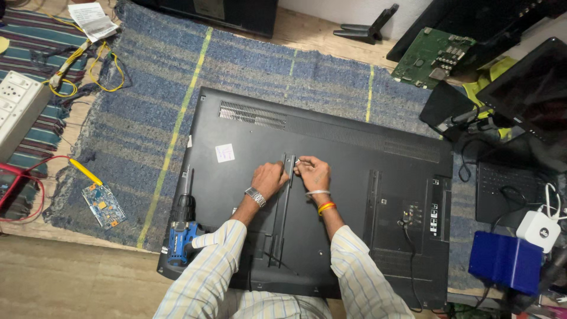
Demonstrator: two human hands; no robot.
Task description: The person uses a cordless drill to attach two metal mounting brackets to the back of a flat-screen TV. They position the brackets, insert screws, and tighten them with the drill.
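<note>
A large black flat-screen television [354, 177] lies face down on a blue woven rug [248, 71]. A long black metal bracket rail [282, 218] runs down the middle of its back panel. My left hand [269, 179], with a metal wristwatch, rests on the panel against the rail's upper end. My right hand [313, 172], with bangles at the wrist, pinches a small pale object at the top of the rail; I cannot tell what it is. A blue and black cordless drill [183, 221] lies on the panel's left edge.
A small blue circuit board [103, 205] and a yellow-handled tool [85, 171] lie on the rug's left. A white power strip [18, 109] and yellow wires [88, 62] sit further left. A green circuit board [434, 56], dark monitors, a blue box [505, 260] and a white adapter [538, 230] crowd the right.
</note>
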